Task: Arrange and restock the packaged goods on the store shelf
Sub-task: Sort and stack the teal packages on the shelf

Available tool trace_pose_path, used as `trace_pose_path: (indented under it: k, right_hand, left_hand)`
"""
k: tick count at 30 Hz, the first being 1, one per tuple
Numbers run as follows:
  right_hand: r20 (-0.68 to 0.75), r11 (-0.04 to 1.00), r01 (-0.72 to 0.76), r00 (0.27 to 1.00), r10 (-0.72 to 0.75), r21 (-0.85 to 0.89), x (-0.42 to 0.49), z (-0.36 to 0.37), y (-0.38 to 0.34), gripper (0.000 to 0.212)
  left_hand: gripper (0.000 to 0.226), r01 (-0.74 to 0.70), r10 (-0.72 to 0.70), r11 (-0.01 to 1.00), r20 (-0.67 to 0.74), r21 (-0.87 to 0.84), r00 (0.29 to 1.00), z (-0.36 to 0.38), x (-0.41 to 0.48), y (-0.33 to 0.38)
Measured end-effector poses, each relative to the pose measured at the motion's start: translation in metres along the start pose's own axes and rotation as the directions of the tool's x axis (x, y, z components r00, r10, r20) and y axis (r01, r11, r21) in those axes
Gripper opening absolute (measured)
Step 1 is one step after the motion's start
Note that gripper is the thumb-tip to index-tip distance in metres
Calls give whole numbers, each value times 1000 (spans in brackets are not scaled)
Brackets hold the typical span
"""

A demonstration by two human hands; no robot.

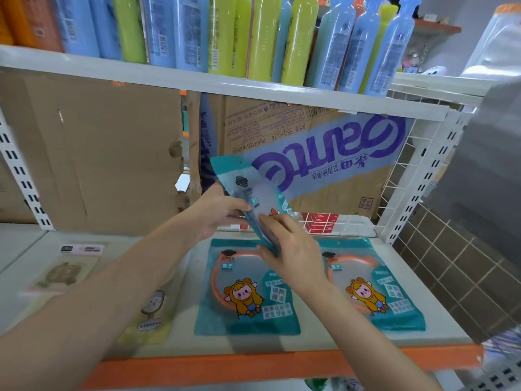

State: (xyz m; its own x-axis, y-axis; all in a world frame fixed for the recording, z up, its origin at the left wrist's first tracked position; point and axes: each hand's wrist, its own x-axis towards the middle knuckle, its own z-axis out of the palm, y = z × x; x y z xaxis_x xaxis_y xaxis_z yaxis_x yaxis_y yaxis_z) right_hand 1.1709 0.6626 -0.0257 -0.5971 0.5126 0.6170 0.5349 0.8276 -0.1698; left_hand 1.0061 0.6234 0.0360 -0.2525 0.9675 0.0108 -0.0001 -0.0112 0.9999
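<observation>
I hold a teal mirror packet (248, 187) tilted up above the white shelf (439, 325). My left hand (217, 213) grips its left side and my right hand (290, 244) pinches its lower edge. Two matching teal packets lie flat on the shelf below: one in the middle (248, 294) and one to the right (389, 294), each with an orange ring and a cartoon figure. The right hand covers part of both.
Pale packets lie at the left: a beige one (67, 269) and a yellow one (149, 314). Cardboard boxes (98, 153) stand behind. A wire grid (400, 176) closes the shelf's right end. Blue and green bottles (253, 35) fill the shelf above. An orange rail (225, 365) edges the front.
</observation>
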Motion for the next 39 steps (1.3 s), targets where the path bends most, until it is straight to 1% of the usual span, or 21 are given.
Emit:
trace_pose_path:
  k: [2,4,5,6,7,8,10,11,13,14,16,20,22,23,25,28,29,31,34,36,39]
  right_hand:
    - [73,987,-64,996,53,147,-4,-5,1,55]
    - [90,938,-190,981,171,290,-4,-11,9,54]
    - [91,906,-264,965,248,331,-3,-15,14,54]
    - [119,862,-348,937,328,369,-2,-19,20,56]
    - [179,802,-426,904,388,418,-2,-21,26,59]
    - [278,716,-504,864,421,483,-1,-23,33,61]
    - [494,522,-631,775,394,573,-2,-23,44,65]
    - [560,473,-671,740,373,572,-4,-20,49,67]
    - [614,436,-710,701,363,553,-9,-18,55,57]
    - [621,417,-718,694,366,557,-11,-17,57,50]
    - [628,379,-723,690,360,578,-15,-16,58,45]
    - [624,400,-698,714,317,594,-17,-14,54,40]
    - [610,418,-698,714,344,581,-18,-10,53,43]
    - [602,416,-705,708,370,574,-19,-7,52,47]
    - [590,406,-729,684,429,551,-23,-1,50,59]
    - [585,387,-771,636,504,505,-31,7,42,71]
    - [583,390,-777,629,514,495,-34,10,40,71]
    - [576,432,-777,630,522,458,-42,15,36,70]
    - [573,520,-773,625,531,362,-50,23,35,69]
    - [573,555,-774,615,541,306,-54,31,38,67]
    - [583,571,-776,603,545,269,-59,40,40,60]
  left_hand:
    - [42,-14,13,1000,43,23,999,-8,-2,-4]
    - [44,-29,24,998,110,47,994,-19,-5,-5]
    - [45,-37,27,997,144,63,989,-24,-7,-5]
    - [46,-44,29,996,177,81,984,-28,-9,-5]
    - [47,-49,29,994,209,94,978,-32,-11,-6]
    - [48,-53,29,994,238,97,971,-36,-13,-6]
    - [53,-52,24,994,280,94,960,-40,-16,-6]
    - [55,-54,22,993,295,101,955,-42,-17,-6]
    - [55,-59,18,991,314,122,949,-43,-17,-7]
    - [54,-54,9,990,313,133,950,-44,-18,-7]
    - [54,-43,-6,988,304,151,953,-50,-17,-10]
    - [76,-23,-9,993,271,114,962,-62,-13,-19]
    - [94,1,-24,995,237,98,971,-66,-11,-26]
    - [95,8,-28,996,213,94,977,-67,-9,-32]
    - [89,29,-40,996,129,86,991,-66,-6,-43]
    - [87,125,-125,988,-11,85,992,-58,-1,-62]
    - [85,160,-156,981,-38,115,987,-56,1,-69]
    - [79,215,-205,957,-70,197,976,-50,4,-82]
    - [80,295,-280,931,-101,213,955,-45,9,-97]
    - [81,324,-305,919,-114,224,945,-44,11,-106]
    - [80,340,-321,898,-114,280,940,-46,13,-112]
